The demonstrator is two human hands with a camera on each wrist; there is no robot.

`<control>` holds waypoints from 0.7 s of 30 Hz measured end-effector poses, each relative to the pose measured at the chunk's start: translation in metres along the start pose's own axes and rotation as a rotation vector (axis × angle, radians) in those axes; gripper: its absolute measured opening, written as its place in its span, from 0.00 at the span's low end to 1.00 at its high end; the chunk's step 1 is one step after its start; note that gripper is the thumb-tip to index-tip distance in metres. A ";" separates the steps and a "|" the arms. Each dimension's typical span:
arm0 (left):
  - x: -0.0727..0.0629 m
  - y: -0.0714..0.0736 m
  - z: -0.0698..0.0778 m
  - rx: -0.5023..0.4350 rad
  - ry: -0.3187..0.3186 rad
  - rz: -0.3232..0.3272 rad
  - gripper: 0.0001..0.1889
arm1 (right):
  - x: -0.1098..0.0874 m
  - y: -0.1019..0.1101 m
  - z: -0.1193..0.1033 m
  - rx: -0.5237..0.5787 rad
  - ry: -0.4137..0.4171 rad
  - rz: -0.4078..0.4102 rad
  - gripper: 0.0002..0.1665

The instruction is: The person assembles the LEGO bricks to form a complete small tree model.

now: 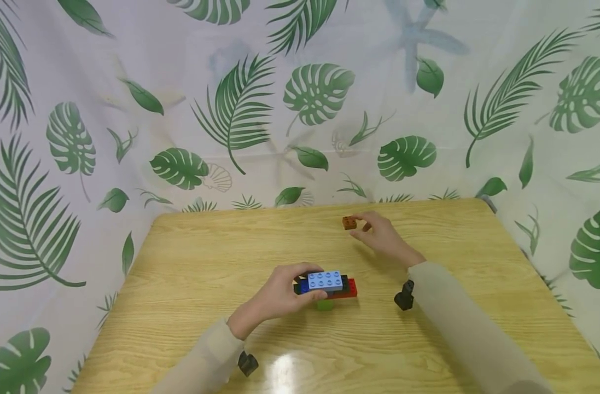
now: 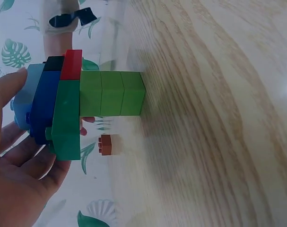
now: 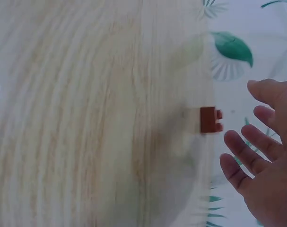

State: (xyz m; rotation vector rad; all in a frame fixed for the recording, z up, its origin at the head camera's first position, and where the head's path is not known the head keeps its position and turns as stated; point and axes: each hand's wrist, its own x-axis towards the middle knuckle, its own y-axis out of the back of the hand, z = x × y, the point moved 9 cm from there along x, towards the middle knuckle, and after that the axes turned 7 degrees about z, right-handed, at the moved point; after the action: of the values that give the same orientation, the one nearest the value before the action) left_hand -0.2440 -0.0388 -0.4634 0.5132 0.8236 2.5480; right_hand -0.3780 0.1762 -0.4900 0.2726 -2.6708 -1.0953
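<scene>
My left hand (image 1: 280,290) grips the upper part of a toy brick stack, thumb on the near side and fingers curled round the far side. A light blue brick (image 1: 324,280) tops the stack. Below it are a dark blue brick (image 2: 46,106) and a black brick (image 2: 53,63), then a green brick (image 2: 67,118) and a red brick (image 2: 71,65). A light green column (image 2: 112,93) stands under these on the table. At the far side, my right hand (image 1: 382,236) has its fingers spread beside a small orange-brown brick (image 3: 207,120), holding nothing.
The wooden table (image 1: 221,246) reaches back to a leaf-print cloth (image 1: 260,180), which also hangs at both sides. Each wrist carries a small black device, one by the left sleeve (image 1: 206,350) and one by the right sleeve (image 1: 457,312).
</scene>
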 end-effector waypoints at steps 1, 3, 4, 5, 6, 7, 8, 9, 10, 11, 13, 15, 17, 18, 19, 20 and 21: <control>-0.001 0.000 0.000 0.002 0.004 0.002 0.26 | 0.003 -0.001 0.005 -0.004 -0.002 0.005 0.32; -0.002 0.001 -0.001 0.006 0.010 0.013 0.25 | 0.009 -0.004 0.013 -0.013 -0.010 0.011 0.32; -0.003 0.001 -0.002 0.007 0.010 0.018 0.25 | 0.011 -0.005 0.017 -0.016 -0.014 0.012 0.32; -0.004 0.001 -0.002 0.006 0.008 0.023 0.24 | 0.014 -0.006 0.020 -0.019 -0.013 0.014 0.32; -0.005 0.002 -0.002 0.002 0.006 0.029 0.24 | 0.016 -0.008 0.024 -0.018 -0.019 0.012 0.32; -0.005 0.002 -0.003 -0.001 0.003 0.035 0.24 | 0.018 -0.009 0.027 -0.017 -0.024 0.010 0.32; -0.005 0.003 -0.004 -0.003 0.000 0.040 0.24 | 0.020 -0.010 0.030 -0.015 -0.031 0.008 0.33; -0.005 0.003 -0.005 -0.003 -0.002 0.041 0.24 | 0.021 -0.012 0.032 -0.010 -0.038 0.005 0.33; -0.005 0.003 -0.006 -0.003 -0.006 0.042 0.24 | 0.022 -0.013 0.034 -0.012 -0.038 0.004 0.34; -0.006 0.003 -0.006 -0.004 -0.006 0.042 0.24 | 0.023 -0.015 0.036 -0.012 -0.041 0.001 0.35; -0.006 0.003 -0.007 0.000 -0.005 0.040 0.23 | 0.025 -0.018 0.038 -0.010 -0.044 -0.004 0.36; -0.006 0.003 -0.007 -0.003 -0.004 0.038 0.23 | 0.027 -0.021 0.038 -0.021 -0.034 -0.009 0.37; -0.007 0.003 -0.006 -0.009 -0.007 0.038 0.23 | 0.028 -0.024 0.038 -0.037 -0.030 -0.013 0.37; -0.006 0.003 -0.005 -0.007 -0.011 0.038 0.23 | 0.028 -0.025 0.038 -0.047 -0.029 -0.014 0.37; -0.006 0.003 -0.005 -0.007 -0.013 0.037 0.23 | 0.029 -0.026 0.038 -0.063 -0.025 -0.012 0.37; -0.006 0.002 -0.004 -0.008 -0.015 0.036 0.23 | 0.029 -0.026 0.038 -0.079 -0.023 -0.012 0.38; -0.006 0.002 -0.004 -0.006 -0.017 0.035 0.23 | 0.030 -0.027 0.038 -0.093 -0.025 -0.012 0.38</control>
State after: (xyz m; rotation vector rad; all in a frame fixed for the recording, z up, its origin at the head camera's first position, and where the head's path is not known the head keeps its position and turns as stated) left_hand -0.2412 -0.0450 -0.4665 0.5510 0.8082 2.5732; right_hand -0.4151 0.1751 -0.5311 0.2594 -2.6340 -1.2298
